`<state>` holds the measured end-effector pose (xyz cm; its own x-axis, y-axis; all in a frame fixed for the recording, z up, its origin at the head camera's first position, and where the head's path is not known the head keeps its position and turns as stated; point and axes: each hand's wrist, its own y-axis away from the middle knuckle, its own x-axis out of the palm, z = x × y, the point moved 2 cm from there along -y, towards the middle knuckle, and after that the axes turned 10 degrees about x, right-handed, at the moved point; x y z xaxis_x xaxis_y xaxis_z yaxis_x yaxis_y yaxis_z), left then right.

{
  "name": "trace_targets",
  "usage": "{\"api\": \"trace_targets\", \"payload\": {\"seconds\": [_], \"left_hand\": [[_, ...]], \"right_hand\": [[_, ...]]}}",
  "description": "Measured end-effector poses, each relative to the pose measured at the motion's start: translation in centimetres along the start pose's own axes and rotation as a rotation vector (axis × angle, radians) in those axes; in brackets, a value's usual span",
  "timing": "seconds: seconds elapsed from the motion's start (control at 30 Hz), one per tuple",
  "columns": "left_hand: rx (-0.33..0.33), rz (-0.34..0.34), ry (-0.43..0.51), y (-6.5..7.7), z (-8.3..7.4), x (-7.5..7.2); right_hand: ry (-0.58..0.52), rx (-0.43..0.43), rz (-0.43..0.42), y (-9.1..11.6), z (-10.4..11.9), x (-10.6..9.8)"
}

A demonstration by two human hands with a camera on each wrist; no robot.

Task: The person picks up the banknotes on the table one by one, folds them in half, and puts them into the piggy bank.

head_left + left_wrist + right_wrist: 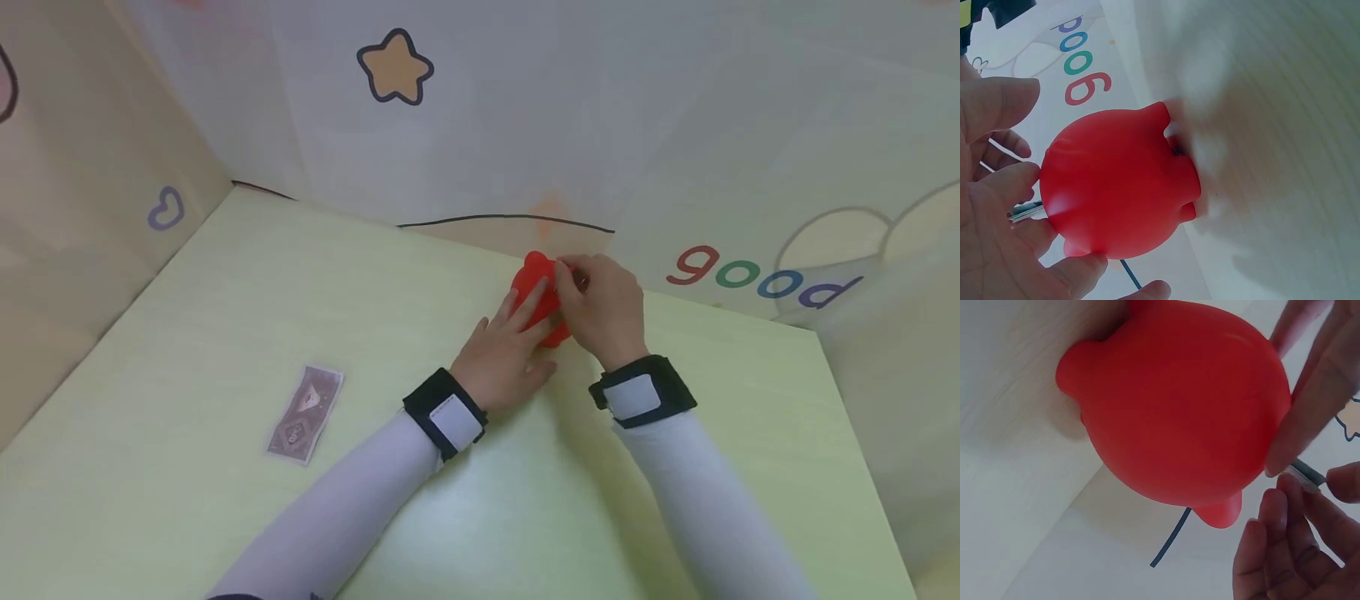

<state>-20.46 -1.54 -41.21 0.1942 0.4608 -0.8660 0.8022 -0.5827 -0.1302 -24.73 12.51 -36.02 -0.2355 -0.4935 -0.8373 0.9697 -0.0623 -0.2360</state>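
A round red piggy bank (534,293) with stubby feet (1186,184) stands on the table near the back wall. My left hand (498,354) rests on its top, fingers spread and fairly straight. Beside it, my right hand (603,308) pinches a thin folded banknote (1307,474) between thumb and fingertips. That note is right at the top of the piggy bank, next to the left fingers. Only its edge shows in the wrist views, and whether it has entered a slot cannot be seen.
A purplish banknote (305,415) lies flat on the pale table (187,350), left of my left forearm. Behind the table rises a printed backdrop (510,125) with a star and coloured letters. Further panels stand at both sides.
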Motion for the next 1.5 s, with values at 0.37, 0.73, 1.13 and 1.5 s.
{"api": "trace_targets", "payload": {"seconds": [0.37,0.73,1.13,1.5], "left_hand": [[0.006,0.010,-0.027,-0.2,0.1,-0.1],[0.006,0.008,-0.033,-0.3,0.0,0.2],[0.009,0.007,-0.049,-0.3,-0.1,0.1],[0.001,-0.002,-0.042,-0.2,0.0,0.2]], "right_hand": [[-0.105,0.023,0.147,-0.2,-0.8,-0.6],[-0.132,0.092,0.166,-0.6,-2.0,0.2],[-0.151,0.179,0.143,-0.5,-1.4,0.6],[-0.185,0.212,0.152,-0.1,-1.6,1.3]]}}
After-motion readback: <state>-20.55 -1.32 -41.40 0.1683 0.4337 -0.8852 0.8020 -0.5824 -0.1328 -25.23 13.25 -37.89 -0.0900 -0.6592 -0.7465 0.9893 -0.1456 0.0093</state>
